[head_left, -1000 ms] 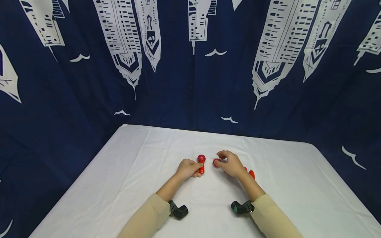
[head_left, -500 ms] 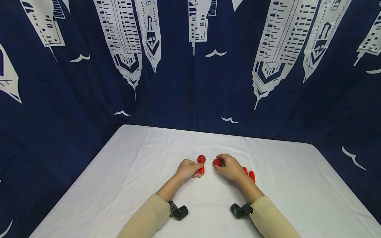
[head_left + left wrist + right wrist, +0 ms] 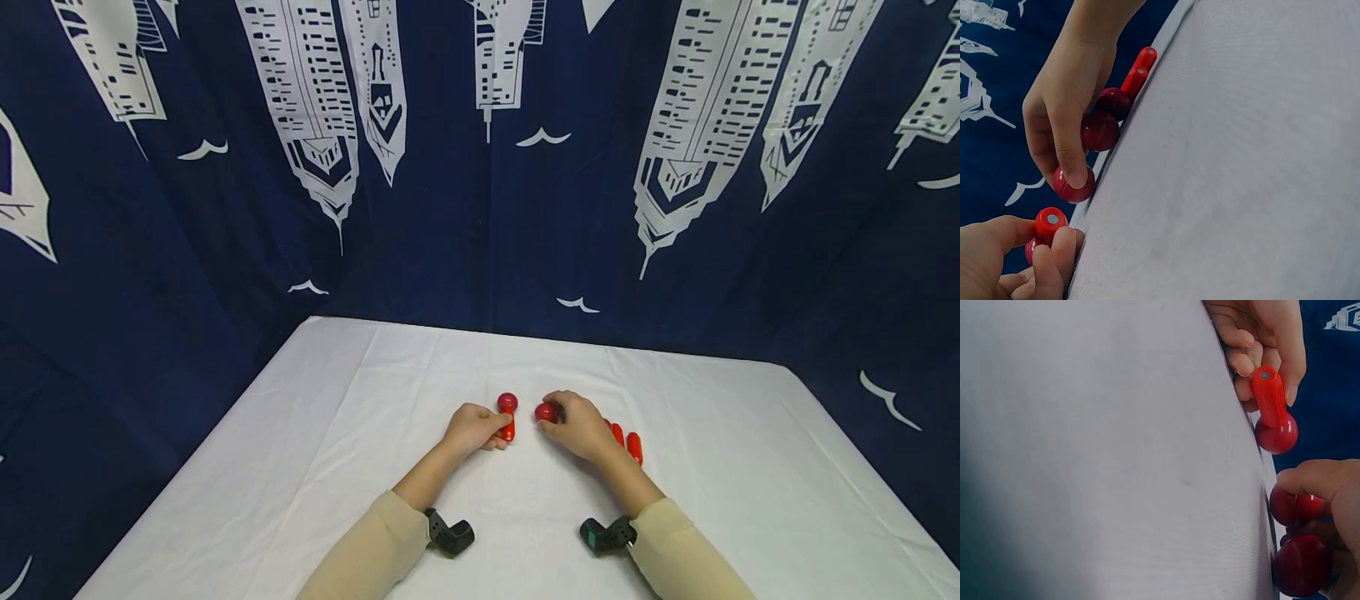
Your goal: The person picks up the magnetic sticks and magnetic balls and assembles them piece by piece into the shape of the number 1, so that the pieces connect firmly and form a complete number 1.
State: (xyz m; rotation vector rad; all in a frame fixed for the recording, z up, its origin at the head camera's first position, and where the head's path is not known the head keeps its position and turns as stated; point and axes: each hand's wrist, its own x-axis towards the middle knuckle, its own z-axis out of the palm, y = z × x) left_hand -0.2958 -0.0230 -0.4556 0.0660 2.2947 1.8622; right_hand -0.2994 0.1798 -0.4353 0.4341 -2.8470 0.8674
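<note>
My left hand (image 3: 474, 427) pinches a red toy rod (image 3: 509, 428) with a grey dot on its near end. A dark red ball (image 3: 507, 402) sits against the rod's far end, just past the fingers. To the right, my right hand (image 3: 581, 423) holds another red ball (image 3: 546, 412) between thumb and fingers, a short gap from the first. Behind that hand, the left wrist view shows two more dark red balls, one ball (image 3: 1100, 132) nearer and one ball (image 3: 1114, 103) farther. In the head view the hand mostly hides these.
Two loose red rods, one rod (image 3: 635, 447) and a second rod (image 3: 618, 433), lie right of the right hand. A white cloth (image 3: 360, 392) covers the table. Behind it hangs a dark blue printed curtain (image 3: 450, 250).
The right hand's fingers have closed from a looser pose around the ball, which now shows more fully. The left hand and its rod have stayed in place.
</note>
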